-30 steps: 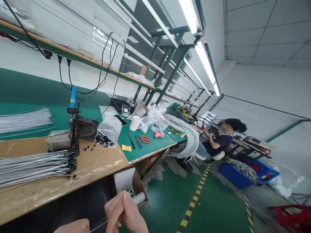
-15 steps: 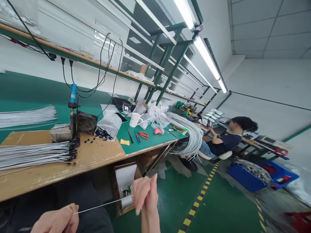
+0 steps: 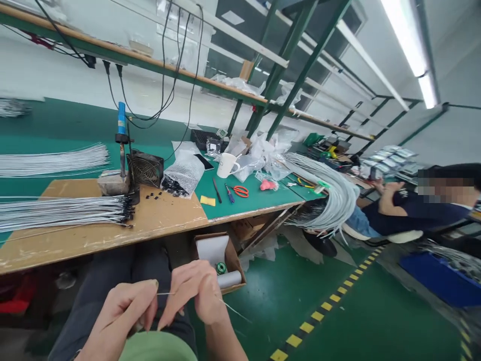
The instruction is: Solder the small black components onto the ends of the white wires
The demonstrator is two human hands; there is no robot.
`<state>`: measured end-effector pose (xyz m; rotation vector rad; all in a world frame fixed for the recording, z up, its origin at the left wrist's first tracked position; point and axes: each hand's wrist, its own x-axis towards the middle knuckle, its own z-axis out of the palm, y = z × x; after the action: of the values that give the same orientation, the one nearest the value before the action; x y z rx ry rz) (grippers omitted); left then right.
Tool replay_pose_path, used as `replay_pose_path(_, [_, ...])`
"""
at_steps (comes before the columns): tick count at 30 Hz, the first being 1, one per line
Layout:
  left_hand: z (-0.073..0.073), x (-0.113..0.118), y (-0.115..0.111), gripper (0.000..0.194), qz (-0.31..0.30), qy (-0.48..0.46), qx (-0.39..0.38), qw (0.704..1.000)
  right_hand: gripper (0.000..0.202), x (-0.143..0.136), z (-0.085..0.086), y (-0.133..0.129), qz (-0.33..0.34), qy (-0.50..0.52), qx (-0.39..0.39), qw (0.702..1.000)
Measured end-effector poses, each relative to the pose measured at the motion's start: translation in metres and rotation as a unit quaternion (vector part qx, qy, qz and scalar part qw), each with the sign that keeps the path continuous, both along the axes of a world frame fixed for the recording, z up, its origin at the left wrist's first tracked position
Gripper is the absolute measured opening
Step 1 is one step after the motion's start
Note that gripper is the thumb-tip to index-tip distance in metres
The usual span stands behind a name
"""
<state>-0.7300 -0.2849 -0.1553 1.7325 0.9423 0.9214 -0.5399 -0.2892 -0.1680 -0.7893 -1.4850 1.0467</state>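
Low in the head view, above my lap, my left hand [image 3: 130, 311] is closed in a pinch on a thin pale wire [image 3: 236, 312]. My right hand [image 3: 197, 291] sits just to its right, fingers bent around the same wire. A short taut stretch runs between the hands, and a loose tail slopes out past my right wrist. Where the wire's left end lies is hidden by my fingers. Below the hands is the rim of a green rounded object [image 3: 158, 347].
On the bench, a blue-handled soldering iron [image 3: 122, 120] stands upright by a black fan [image 3: 146, 168]. Cables with black ends [image 3: 75, 210] lie on cardboard. Orange-handled scissors [image 3: 240, 191] and a white mug [image 3: 227, 165] are further right. An open box [image 3: 236, 260] stands below; a co-worker [image 3: 417, 205] sits right.
My hands have come close together, shortening the wire stretch between them, and a tail now shows beyond my right hand. The view has shifted, so the bench things appear further right.
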Motion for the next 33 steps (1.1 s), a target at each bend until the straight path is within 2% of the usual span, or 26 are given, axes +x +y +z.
replay_pose_path(2, [0.002, -0.002, 0.000, 0.072, 0.036, -0.010, -0.022, 0.999, 0.097, 0.003, 0.001, -0.002, 0.023, 0.016, 0.035, 0.999])
replay_pose_path(5, [0.010, -0.008, -0.003, 0.073, 0.073, 0.000, -0.025, 0.997, 0.098, 0.010, -0.001, -0.004, 0.003, 0.072, 0.035, 0.997])
replay_pose_path(7, [0.015, -0.020, -0.002, 0.072, 0.111, 0.026, -0.012, 0.993, 0.095, 0.017, -0.001, -0.004, -0.007, 0.111, 0.034, 0.993])
replay_pose_path(9, [0.020, -0.044, 0.001, 0.071, 0.179, 0.052, 0.001, 0.982, 0.085, 0.027, 0.002, -0.001, -0.037, 0.153, 0.037, 0.987])
replay_pose_path(10, [0.023, -0.061, 0.003, 0.070, 0.215, 0.067, 0.013, 0.974, 0.078, 0.032, 0.005, 0.002, -0.095, 0.181, 0.031, 0.978])
replay_pose_path(11, [0.027, -0.080, 0.007, 0.069, 0.243, 0.090, 0.031, 0.965, 0.075, 0.037, 0.007, 0.005, -0.123, 0.196, 0.015, 0.973])
replay_pose_path(14, [0.043, -0.141, 0.027, 0.051, 0.271, 0.185, 0.097, 0.940, 0.066, 0.047, 0.014, 0.017, -0.144, 0.255, -0.039, 0.955])
replay_pose_path(15, [0.049, -0.160, 0.039, 0.048, 0.266, 0.226, 0.120, 0.929, 0.064, 0.047, 0.016, 0.024, -0.140, 0.269, -0.050, 0.951])
replay_pose_path(17, [0.060, -0.188, 0.069, 0.053, 0.250, 0.302, 0.176, 0.903, 0.060, 0.043, 0.019, 0.042, -0.132, 0.280, -0.060, 0.949])
replay_pose_path(20, [0.064, -0.211, 0.121, 0.080, 0.171, 0.392, 0.227, 0.875, 0.063, 0.028, 0.019, 0.080, -0.137, 0.263, -0.071, 0.952])
replay_pose_path(24, [0.044, -0.226, 0.187, 0.102, 0.079, 0.468, 0.241, 0.847, 0.071, -0.009, 0.008, 0.130, -0.157, 0.216, -0.132, 0.954])
replay_pose_path(27, [0.025, -0.233, 0.227, 0.107, 0.026, 0.492, 0.248, 0.834, 0.071, -0.047, -0.004, 0.150, -0.162, 0.183, -0.210, 0.947])
replay_pose_path(30, [0.012, -0.238, 0.250, 0.109, -0.020, 0.502, 0.248, 0.828, 0.067, -0.085, -0.007, 0.158, -0.153, 0.156, -0.279, 0.935])
replay_pose_path(33, [0.005, -0.239, 0.255, 0.096, -0.044, 0.518, 0.250, 0.817, 0.062, -0.108, -0.003, 0.166, -0.147, 0.128, -0.314, 0.929])
